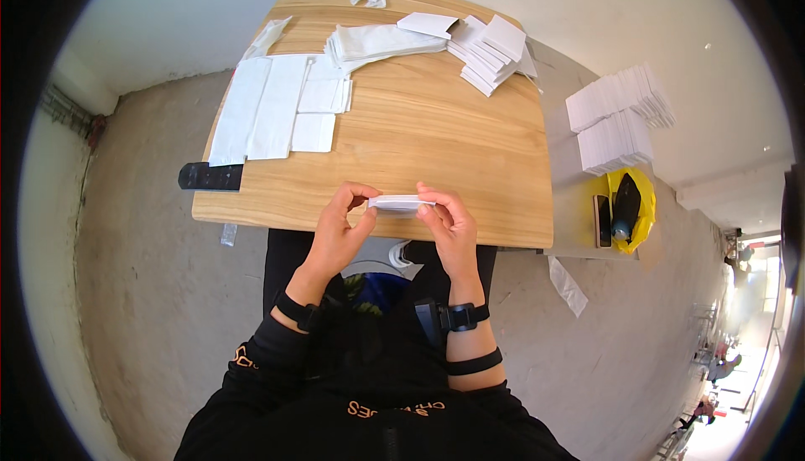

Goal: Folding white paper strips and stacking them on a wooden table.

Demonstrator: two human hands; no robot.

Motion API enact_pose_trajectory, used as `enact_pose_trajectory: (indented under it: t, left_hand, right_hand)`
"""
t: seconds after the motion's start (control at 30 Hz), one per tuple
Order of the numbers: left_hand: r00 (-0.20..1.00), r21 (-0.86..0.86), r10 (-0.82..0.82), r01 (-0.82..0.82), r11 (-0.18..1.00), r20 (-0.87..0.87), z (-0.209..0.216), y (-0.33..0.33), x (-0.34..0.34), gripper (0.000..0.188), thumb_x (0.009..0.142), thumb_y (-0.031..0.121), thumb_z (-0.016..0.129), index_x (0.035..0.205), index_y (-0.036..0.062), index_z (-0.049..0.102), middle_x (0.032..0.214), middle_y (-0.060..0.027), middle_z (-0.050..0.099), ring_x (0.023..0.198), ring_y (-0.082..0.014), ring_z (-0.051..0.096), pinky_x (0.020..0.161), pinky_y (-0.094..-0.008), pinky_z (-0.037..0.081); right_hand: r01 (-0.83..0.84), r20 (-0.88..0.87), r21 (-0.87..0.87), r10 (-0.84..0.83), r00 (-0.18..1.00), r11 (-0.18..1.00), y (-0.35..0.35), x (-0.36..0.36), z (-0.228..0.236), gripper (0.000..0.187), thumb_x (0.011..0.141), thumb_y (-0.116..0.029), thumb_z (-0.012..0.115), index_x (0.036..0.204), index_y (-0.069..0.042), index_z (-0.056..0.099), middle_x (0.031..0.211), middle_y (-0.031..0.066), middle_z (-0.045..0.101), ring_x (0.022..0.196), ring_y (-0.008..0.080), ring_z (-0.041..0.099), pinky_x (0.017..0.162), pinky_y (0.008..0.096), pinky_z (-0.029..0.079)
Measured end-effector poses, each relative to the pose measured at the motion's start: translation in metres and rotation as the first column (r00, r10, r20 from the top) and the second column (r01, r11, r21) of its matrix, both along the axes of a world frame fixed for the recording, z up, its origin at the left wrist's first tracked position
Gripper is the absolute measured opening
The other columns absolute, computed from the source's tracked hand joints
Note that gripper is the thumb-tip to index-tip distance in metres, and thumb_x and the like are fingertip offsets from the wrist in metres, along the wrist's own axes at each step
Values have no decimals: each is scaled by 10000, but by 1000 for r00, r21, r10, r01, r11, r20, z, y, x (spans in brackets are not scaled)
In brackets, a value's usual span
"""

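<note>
Near the front edge of the wooden table (444, 134), a small flat white paper box (397, 203) is held level between both hands. My left hand (337, 228) pinches its left end with thumb and fingers. At the opposite end, my right hand (454, 228) has a similar pinch, fingers on top and thumb below. The long side facing me shows a pale grey inner surface between white edges. Whether anything lies inside cannot be made out.
White flat packets (275, 109) lie in overlapping rows at the table's left, beside a black object (211, 177). Behind are a pile of white sleeves (381, 43) and white boxes (489, 54). Box stacks (616, 138), a phone (602, 221) and a yellow bag (646, 209) occupy the right-hand surface.
</note>
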State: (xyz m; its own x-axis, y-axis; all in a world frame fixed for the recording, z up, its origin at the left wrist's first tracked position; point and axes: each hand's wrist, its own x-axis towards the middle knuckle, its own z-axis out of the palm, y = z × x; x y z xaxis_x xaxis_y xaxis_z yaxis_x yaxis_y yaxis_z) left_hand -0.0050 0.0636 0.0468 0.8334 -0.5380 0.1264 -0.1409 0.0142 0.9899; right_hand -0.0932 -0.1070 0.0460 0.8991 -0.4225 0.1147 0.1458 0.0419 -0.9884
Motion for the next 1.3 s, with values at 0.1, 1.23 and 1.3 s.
enact_pose_trajectory:
  t: [0.1, 1.23, 1.3]
  left_hand:
    - [995, -62, 19, -13, 998, 94, -2, -1, -4, 207, 882, -29, 557, 1083, 19, 544, 1091, -101, 591, 1055, -203, 575, 950, -315, 443]
    - [761, 112, 52, -162, 980, 646, 9, -8, 0, 329, 755, -65, 642, 1049, 55, 553, 1050, -140, 590, 940, -341, 609, 765, -401, 509]
    - [651, 196, 5, -235, 952, 759, 24, -16, -7, 354, 741, -51, 667, 1067, 52, 575, 1093, -132, 595, 966, -332, 617, 779, -395, 515]
  right_hand:
    - [2, 17, 26, -3, 1000, 1000, 0, 1, -1, 158, 934, -52, 585, 1083, -11, 619, 1229, 146, 584, 1180, 219, 552, 870, 297, 528]
    - [19, -103, 342, 17, 995, 940, -2, 2, 3, 156, 942, -95, 567, 1063, -22, 634, 1272, 176, 570, 1151, 198, 563, 915, 343, 507]
    - [31, -107, 341, 7, 994, 939, -1, 2, 1, 153, 938, -94, 571, 1060, -28, 636, 1271, 174, 571, 1131, 191, 570, 912, 344, 507]
